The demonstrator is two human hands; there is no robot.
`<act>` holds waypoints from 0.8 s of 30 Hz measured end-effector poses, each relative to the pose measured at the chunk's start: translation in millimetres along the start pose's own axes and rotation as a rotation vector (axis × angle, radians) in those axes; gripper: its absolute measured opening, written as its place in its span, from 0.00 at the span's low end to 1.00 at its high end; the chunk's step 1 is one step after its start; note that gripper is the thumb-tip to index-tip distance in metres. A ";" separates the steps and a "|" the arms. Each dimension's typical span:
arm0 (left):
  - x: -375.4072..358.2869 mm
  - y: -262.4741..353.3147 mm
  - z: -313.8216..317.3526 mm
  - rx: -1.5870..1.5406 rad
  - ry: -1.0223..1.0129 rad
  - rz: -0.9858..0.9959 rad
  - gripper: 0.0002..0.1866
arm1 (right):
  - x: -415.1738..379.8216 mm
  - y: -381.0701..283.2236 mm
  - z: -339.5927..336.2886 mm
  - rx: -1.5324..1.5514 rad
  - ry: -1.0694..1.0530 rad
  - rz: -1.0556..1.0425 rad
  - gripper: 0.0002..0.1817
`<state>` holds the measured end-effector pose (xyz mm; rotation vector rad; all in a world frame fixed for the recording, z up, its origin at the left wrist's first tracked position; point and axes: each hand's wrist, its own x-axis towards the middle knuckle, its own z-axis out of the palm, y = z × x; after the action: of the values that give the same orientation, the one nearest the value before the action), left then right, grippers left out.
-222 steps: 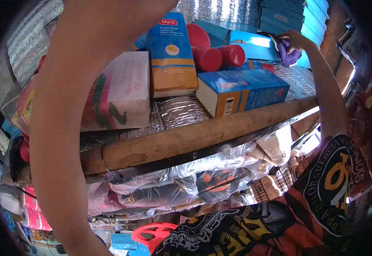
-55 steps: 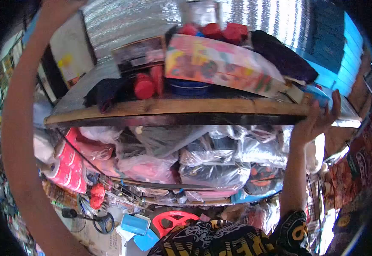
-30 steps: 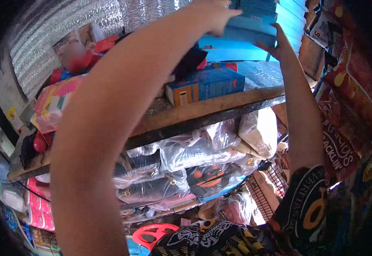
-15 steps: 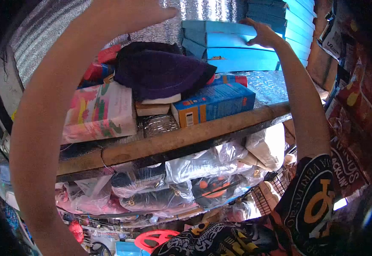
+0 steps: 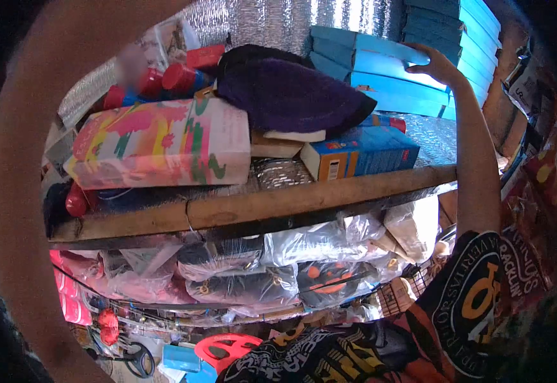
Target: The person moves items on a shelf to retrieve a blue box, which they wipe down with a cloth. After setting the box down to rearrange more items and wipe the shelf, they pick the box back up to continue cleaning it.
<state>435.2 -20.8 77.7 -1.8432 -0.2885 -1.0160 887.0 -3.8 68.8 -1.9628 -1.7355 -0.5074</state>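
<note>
In the head view, the right hand is at the short stack of blue boxes, its fingers along the upper edge and its thumb lower on the front, with a wide gap between them; how firmly it presses cannot be told. The left forearm rises past the upper edge, so the left hand is out of sight and what it holds cannot be told.

Just behind the right hand, to its right, stands a taller blue stack. To the left of the right hand, a dark purple cloth item lies over a pale-edged carton. Below and left of that hand, a blue and orange carton rests near the wooden shelf edge. Farther left, between the right hand and the left forearm, sits a floral-patterned white box, with red-capped containers behind it. Well below the right hand, under the shelf, lie bags in clear plastic.
</note>
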 end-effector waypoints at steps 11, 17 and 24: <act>-94.7 -26.4 -36.7 -0.230 -0.026 -0.054 0.29 | -43.6 -38.9 -3.3 -0.261 0.454 -0.262 0.29; -155.4 -26.3 -28.3 -0.238 0.018 -0.377 0.40 | -202.1 -155.7 65.0 0.343 0.729 -0.346 0.24; -173.6 -48.1 2.9 0.138 -0.064 -0.383 0.44 | -431.7 -220.9 224.3 0.593 0.854 0.586 0.10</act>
<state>300.4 44.9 -22.0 -1.7323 -0.7542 -1.1630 604.0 -209.2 -335.2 -1.3952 -0.6311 -0.4437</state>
